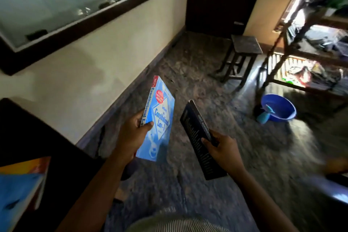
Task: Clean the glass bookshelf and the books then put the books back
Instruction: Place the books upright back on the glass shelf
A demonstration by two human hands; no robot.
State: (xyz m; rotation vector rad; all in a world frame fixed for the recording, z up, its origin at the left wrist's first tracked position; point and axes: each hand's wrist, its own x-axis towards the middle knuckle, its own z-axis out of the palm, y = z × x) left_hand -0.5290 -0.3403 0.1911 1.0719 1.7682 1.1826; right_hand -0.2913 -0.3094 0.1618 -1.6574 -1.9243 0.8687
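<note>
One glass bookshelf is mounted on the wall, upper left, panes apparently shut. One dark bench is seen lower left, with further books at its near edge; at least one, exact count unclear. One blue basin is set on the floor, right. Two books are held over the floor, well apart from the shelf: blue book pinched by the left hand, black book gripped by the right hand. Risk: no hand is free, so a book could be dropped when a pane is opened.
</note>
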